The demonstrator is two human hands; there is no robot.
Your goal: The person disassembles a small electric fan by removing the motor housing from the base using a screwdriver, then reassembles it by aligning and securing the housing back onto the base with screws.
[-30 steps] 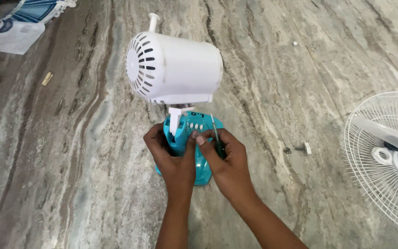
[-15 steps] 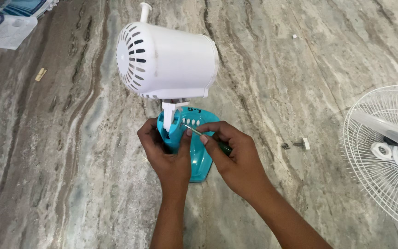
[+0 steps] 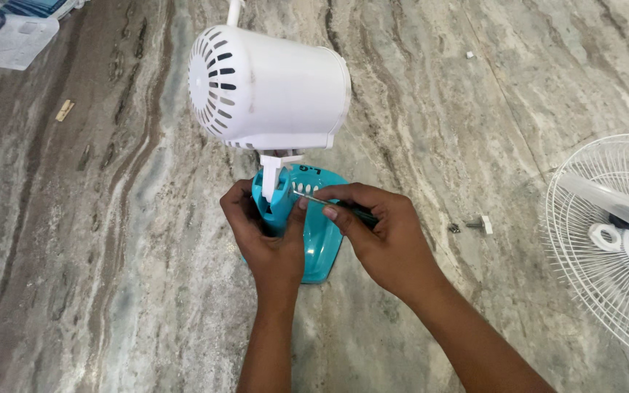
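Observation:
A small table fan stands on a marble floor. Its white motor housing (image 3: 271, 87) sits on a white neck above a turquoise base (image 3: 323, 240). My left hand (image 3: 267, 240) wraps around the turquoise stem of the base, just below the neck. My right hand (image 3: 384, 236) holds a thin screwdriver (image 3: 329, 201) whose metal tip points left at the stem near the joint. The screwdriver's dark handle is mostly hidden in my fingers.
A white wire fan guard with blades (image 3: 613, 240) lies at the right edge. A loose screw and a small white part (image 3: 478, 224) lie between it and my right hand. A blue and white package (image 3: 16, 25) sits at the top left, a small tan scrap (image 3: 65, 110) below it.
My right hand has drawn back to the right, so the screwdriver shaft now shows, its tip at the stem. The left hand keeps its grip on the base.

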